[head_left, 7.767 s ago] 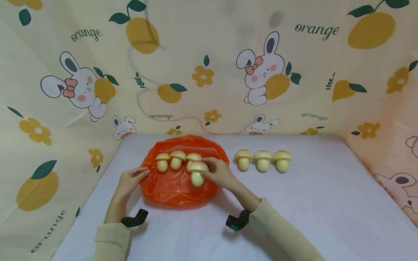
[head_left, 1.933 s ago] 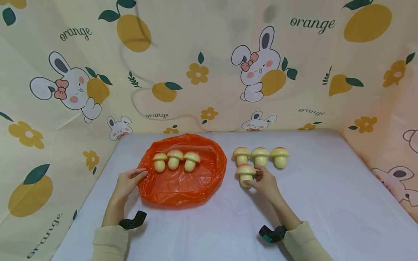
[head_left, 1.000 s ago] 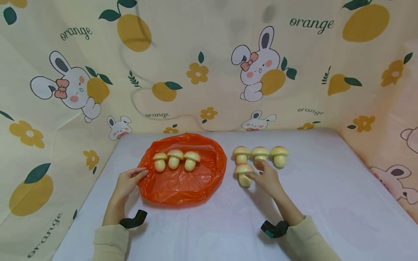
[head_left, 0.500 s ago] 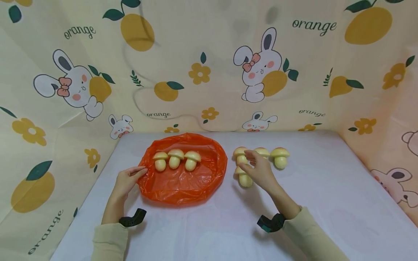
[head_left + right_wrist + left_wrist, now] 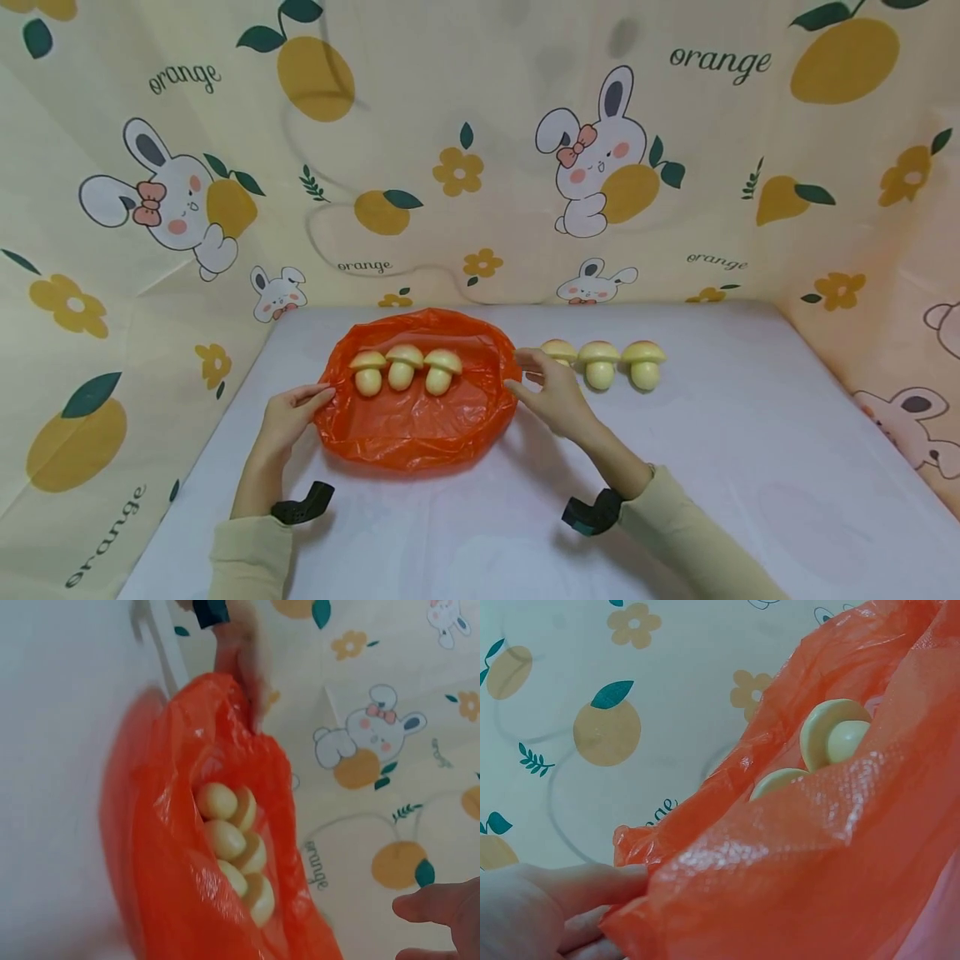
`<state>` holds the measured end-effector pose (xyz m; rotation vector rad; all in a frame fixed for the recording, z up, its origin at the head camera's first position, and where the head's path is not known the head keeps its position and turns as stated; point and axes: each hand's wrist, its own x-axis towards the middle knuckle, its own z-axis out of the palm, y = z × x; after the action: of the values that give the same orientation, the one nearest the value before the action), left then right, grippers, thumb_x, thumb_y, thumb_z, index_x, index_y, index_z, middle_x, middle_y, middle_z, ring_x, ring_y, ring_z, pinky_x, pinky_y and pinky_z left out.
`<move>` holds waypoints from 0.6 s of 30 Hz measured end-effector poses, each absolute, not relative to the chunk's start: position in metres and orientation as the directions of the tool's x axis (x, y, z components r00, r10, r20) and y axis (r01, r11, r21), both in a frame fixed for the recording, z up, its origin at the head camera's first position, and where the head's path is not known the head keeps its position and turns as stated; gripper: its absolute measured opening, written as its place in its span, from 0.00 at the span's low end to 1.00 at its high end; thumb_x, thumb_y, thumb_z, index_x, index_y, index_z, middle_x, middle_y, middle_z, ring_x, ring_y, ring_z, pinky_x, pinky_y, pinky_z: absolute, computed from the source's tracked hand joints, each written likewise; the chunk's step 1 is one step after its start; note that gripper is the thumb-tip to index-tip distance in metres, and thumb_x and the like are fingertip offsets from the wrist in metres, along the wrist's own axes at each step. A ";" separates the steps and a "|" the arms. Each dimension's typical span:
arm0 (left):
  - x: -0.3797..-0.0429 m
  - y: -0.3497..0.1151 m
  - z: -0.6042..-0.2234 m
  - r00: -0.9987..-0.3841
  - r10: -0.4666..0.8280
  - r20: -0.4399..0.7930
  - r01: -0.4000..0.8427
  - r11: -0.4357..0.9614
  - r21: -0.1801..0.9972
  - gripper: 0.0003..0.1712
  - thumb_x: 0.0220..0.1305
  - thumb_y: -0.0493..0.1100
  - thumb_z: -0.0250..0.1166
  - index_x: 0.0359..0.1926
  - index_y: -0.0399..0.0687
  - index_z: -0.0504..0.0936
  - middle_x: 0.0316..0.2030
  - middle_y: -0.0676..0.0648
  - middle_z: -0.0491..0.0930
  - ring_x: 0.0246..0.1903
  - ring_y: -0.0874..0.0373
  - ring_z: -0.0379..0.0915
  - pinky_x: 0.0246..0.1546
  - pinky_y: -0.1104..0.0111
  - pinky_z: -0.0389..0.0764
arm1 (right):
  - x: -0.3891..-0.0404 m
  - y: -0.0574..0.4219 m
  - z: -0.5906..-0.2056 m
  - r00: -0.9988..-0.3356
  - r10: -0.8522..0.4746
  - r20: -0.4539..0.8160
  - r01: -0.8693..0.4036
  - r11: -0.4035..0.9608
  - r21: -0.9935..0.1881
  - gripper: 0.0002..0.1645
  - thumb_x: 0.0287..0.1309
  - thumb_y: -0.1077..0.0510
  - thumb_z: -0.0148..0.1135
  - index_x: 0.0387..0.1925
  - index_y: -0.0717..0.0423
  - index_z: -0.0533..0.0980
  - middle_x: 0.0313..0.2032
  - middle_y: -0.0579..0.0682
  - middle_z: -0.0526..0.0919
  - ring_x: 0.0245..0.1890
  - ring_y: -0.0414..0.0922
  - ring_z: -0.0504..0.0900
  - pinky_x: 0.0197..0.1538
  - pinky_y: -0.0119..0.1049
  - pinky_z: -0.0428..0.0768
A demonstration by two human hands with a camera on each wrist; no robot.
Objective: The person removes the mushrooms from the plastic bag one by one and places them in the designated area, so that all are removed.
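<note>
My left hand pinches the left rim of a red plastic bag that lies spread with its mouth wide. In the left wrist view that hand's thumb and fingers grip a fold of the film. Inside sit three pale yellow toy mushrooms, a left one, a middle one and a right one. My right hand is by the bag's right rim, fingers apart. The right wrist view shows its fingers spread with nothing between them.
Behind and right of my right hand stand more toy mushrooms in a row: one partly covered, one in the middle and one at the end. Another, in front of this row, is hidden by the hand. A patterned cloth backdrop rises behind the white table.
The right hand took a mushroom from the bag, set it down in front of the row and let go. It has since moved left to the bag's right rim. The left hand has kept its hold.
</note>
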<state>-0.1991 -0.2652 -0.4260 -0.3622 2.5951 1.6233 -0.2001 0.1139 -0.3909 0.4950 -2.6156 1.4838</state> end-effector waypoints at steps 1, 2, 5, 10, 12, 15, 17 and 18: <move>-0.199 -0.265 -0.426 -0.970 -0.167 -0.175 -0.230 0.415 0.880 0.30 0.67 0.52 0.60 0.60 0.33 0.74 0.34 0.63 0.84 0.30 0.75 0.73 0.36 0.83 0.76 | -0.201 0.111 -0.391 -0.940 -0.241 0.241 -0.329 0.465 -0.822 0.27 0.58 0.62 0.65 0.57 0.70 0.70 0.55 0.68 0.78 0.57 0.62 0.78 0.58 0.54 0.77; -0.199 -0.266 -0.426 -0.970 -0.166 -0.175 -0.230 0.414 0.881 0.30 0.67 0.52 0.60 0.60 0.33 0.74 0.33 0.63 0.84 0.30 0.75 0.73 0.36 0.83 0.76 | -0.201 0.109 -0.390 -0.938 -0.247 0.243 -0.335 0.462 -0.821 0.27 0.58 0.62 0.65 0.57 0.70 0.70 0.55 0.68 0.78 0.57 0.62 0.78 0.58 0.54 0.78; -0.199 -0.266 -0.426 -0.970 -0.166 -0.176 -0.230 0.414 0.881 0.30 0.67 0.53 0.60 0.60 0.33 0.74 0.34 0.63 0.84 0.31 0.75 0.73 0.37 0.83 0.76 | -0.202 0.102 -0.389 -0.932 -0.259 0.252 -0.350 0.468 -0.811 0.26 0.57 0.62 0.65 0.56 0.68 0.71 0.54 0.66 0.79 0.56 0.61 0.79 0.58 0.53 0.78; -0.199 -0.266 -0.425 -0.968 -0.166 -0.186 -0.241 0.430 0.870 0.30 0.67 0.54 0.59 0.60 0.35 0.74 0.39 0.59 0.85 0.32 0.75 0.73 0.38 0.84 0.75 | -0.207 0.090 -0.389 -0.924 -0.280 0.262 -0.368 0.456 -0.810 0.25 0.57 0.61 0.65 0.56 0.66 0.72 0.52 0.65 0.81 0.55 0.59 0.80 0.59 0.52 0.78; -0.199 -0.266 -0.425 -0.968 -0.166 -0.190 -0.244 0.431 0.869 0.30 0.68 0.54 0.59 0.60 0.35 0.75 0.40 0.57 0.85 0.32 0.75 0.73 0.38 0.84 0.75 | -0.210 0.085 -0.390 -0.922 -0.288 0.258 -0.367 0.440 -0.820 0.25 0.57 0.61 0.65 0.55 0.67 0.72 0.52 0.65 0.81 0.54 0.59 0.81 0.59 0.52 0.78; -0.199 -0.265 -0.424 -0.968 -0.164 -0.192 -0.245 0.432 0.868 0.31 0.67 0.55 0.59 0.60 0.35 0.74 0.40 0.56 0.85 0.33 0.74 0.73 0.38 0.83 0.75 | -0.214 0.079 -0.392 -0.926 -0.286 0.245 -0.354 0.437 -0.827 0.25 0.57 0.60 0.65 0.55 0.66 0.73 0.52 0.65 0.81 0.53 0.60 0.81 0.58 0.52 0.78; -0.199 -0.265 -0.425 -0.967 -0.167 -0.194 -0.248 0.428 0.869 0.31 0.67 0.55 0.59 0.60 0.35 0.74 0.39 0.57 0.85 0.32 0.74 0.73 0.38 0.83 0.76 | -0.217 0.075 -0.394 -0.927 -0.281 0.250 -0.356 0.440 -0.825 0.25 0.57 0.60 0.66 0.54 0.66 0.73 0.52 0.65 0.81 0.53 0.60 0.81 0.58 0.51 0.79; -0.199 -0.265 -0.425 -0.967 -0.165 -0.194 -0.247 0.427 0.870 0.31 0.67 0.55 0.59 0.60 0.35 0.74 0.39 0.58 0.85 0.32 0.74 0.73 0.38 0.83 0.76 | -0.218 0.074 -0.395 -0.927 -0.278 0.254 -0.357 0.441 -0.823 0.24 0.57 0.60 0.66 0.54 0.66 0.73 0.52 0.65 0.82 0.53 0.59 0.81 0.58 0.51 0.79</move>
<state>-0.1987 -0.2653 -0.4247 -0.3744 2.5867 1.5971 -0.2184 0.0738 -0.3947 0.5737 -2.5970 1.5151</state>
